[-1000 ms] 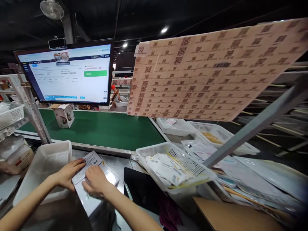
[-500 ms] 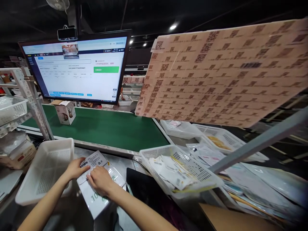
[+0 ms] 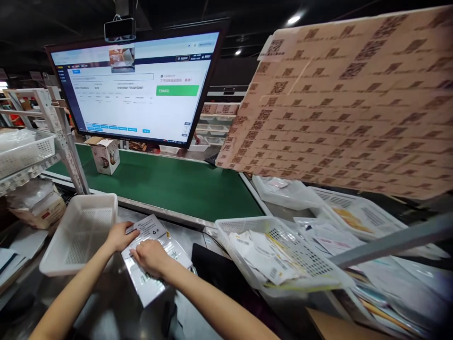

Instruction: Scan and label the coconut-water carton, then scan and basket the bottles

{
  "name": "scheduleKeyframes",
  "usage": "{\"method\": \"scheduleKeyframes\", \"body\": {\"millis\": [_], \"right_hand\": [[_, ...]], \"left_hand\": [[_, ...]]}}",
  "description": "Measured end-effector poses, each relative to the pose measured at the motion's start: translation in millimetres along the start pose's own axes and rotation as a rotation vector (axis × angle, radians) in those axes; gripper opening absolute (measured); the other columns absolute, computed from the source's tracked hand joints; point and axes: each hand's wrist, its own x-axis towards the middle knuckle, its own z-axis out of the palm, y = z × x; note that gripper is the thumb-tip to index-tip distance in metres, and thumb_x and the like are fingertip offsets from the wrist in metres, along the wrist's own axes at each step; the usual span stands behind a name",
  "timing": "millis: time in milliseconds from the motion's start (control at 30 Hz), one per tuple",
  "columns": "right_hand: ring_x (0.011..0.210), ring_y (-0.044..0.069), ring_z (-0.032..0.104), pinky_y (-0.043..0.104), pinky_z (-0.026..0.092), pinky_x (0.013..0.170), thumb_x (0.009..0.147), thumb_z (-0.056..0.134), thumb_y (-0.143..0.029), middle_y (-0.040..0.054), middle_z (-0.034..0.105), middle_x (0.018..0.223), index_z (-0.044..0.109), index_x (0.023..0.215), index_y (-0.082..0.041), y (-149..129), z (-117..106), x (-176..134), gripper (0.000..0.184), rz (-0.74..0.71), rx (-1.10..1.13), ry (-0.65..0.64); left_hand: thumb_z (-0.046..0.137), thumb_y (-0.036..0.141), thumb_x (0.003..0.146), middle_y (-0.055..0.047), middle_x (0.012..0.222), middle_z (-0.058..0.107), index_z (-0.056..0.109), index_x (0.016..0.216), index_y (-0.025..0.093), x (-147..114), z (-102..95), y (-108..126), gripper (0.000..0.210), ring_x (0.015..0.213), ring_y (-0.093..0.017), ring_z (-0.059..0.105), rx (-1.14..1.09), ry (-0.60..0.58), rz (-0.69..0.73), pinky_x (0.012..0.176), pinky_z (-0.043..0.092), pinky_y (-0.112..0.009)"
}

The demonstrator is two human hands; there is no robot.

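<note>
Lower left of frame: your left hand (image 3: 120,236) and right hand (image 3: 150,257), fingers curled, pin a white printed plastic mailer pouch (image 3: 155,264); sealing step, press the flap flat next

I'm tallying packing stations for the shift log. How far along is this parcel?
Done: a small box already sits on the green conveyor. In hand: the left hand and right hand press a printed sheet onto a white plastic mailer bag on the steel bench. Left: the bag is not yet on the conveyor, and whether it is sealed cannot be told.
</note>
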Motion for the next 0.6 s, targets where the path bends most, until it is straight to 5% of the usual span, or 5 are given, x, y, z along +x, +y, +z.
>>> {"method": "scheduleKeyframes", "body": {"millis": [333, 467, 600], "right_hand": [[0.072, 0.019, 0.067, 0.034, 0.031, 0.063, 0.113, 0.052, -0.032, 0.0058, 0.077, 0.077, 0.078, 0.082, -0.017, 15.2, 12.2, -6.0, 0.043, -0.146, -0.012, 0.095], [0.079, 0.021, 0.068, 0.034, 0.037, 0.066, 0.108, 0.066, -0.042, 0.007, 0.077, 0.083, 0.077, 0.089, -0.017, 12.7, 14.9, -8.8, 0.033, -0.182, -0.02, 0.118], [0.087, 0.025, 0.071, 0.034, 0.042, 0.069, 0.102, 0.069, -0.062, 0.0104, 0.079, 0.092, 0.078, 0.097, -0.015, -2.4, 9.7, -7.9, 0.048, -0.213, -0.033, 0.038]], "left_hand": [[0.063, 0.052, 0.097, -0.013, 0.123, 0.082, 0.081, 0.122, 0.016, -1.0, -1.7, 2.9, 0.048, 0.112, -0.031, 0.075, 0.0, 0.0, 0.017, 0.094, 0.055, -0.036], [0.064, 0.053, 0.096, -0.014, 0.127, 0.081, 0.08, 0.125, 0.016, -2.8, -2.1, 4.8, 0.05, 0.114, -0.031, 0.075, -0.003, -0.009, -0.018, 0.097, 0.055, -0.036], [0.065, 0.052, 0.096, -0.014, 0.128, 0.081, 0.079, 0.127, 0.015, -5.2, -4.9, 7.8, 0.05, 0.114, -0.031, 0.075, 0.003, -0.021, -0.025, 0.097, 0.055, -0.037]]}}
